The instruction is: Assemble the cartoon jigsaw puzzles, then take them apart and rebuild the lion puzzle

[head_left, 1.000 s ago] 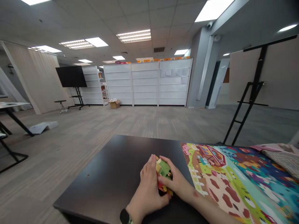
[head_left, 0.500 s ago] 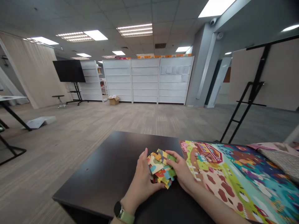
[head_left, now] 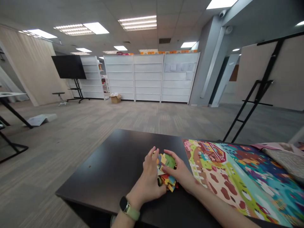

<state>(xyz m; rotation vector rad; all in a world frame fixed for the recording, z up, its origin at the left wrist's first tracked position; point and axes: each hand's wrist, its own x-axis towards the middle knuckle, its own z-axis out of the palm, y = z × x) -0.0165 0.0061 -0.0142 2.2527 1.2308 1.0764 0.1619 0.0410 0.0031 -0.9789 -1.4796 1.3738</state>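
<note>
A stack of colourful jigsaw puzzle pieces (head_left: 169,162) is held between my two hands above the dark table (head_left: 114,167). My left hand (head_left: 150,177) wraps the stack's left side, thumb underneath and fingers up along its edge. From the right, my right hand (head_left: 179,171) closes on the pile, its fingers over the top pieces. The fingers hide part of the stack. A watch with a green strap (head_left: 129,209) is on the left wrist. Right of my hands lies a farm picture sheet (head_left: 218,183) with a spotted cow and a barn.
Beside the farm picture lies a blue animal picture (head_left: 268,177). A pink and grey cloth item (head_left: 285,158) rests at the table's far right. A black easel stand (head_left: 257,91) rises beyond. A small speck (head_left: 89,166) is on the table's left part.
Both hands have drawn closer around the puzzle pieces, and the fingers now cover more of them. The right hand has shifted over the top of the stack. The view has tilted slightly down.
</note>
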